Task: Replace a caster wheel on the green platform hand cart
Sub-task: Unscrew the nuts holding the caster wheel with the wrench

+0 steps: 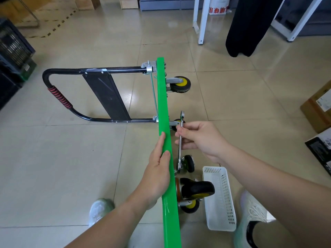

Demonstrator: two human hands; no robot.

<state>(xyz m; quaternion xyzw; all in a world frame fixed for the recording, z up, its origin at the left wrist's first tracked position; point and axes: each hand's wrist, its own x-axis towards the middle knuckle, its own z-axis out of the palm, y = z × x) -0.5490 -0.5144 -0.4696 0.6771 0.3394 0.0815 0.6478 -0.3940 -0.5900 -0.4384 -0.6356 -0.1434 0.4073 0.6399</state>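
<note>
The green platform cart (pixel 163 104) stands on its side edge, with its black folding handle (pixel 59 97) lying on the floor to the left. My left hand (pixel 157 169) grips the top edge of the green deck. My right hand (pixel 200 138) pinches a silver wrench (pixel 180 140) held upright beside the underside of the deck; its lower end sits by a caster mount near a small wheel (pixel 189 163). A far caster (pixel 180 84) has a yellow hub. A large black caster (pixel 198 189) and a smaller one (pixel 190 206) sit nearest me.
A white perforated plastic basket (pixel 220 199) lies on the tiled floor right of the wheels. My two shoes (pixel 100 210) flank the cart. Cardboard boxes (pixel 317 108) sit at the right, black crates (pixel 14 51) at the left, white frame legs (pixel 202 20) at the back.
</note>
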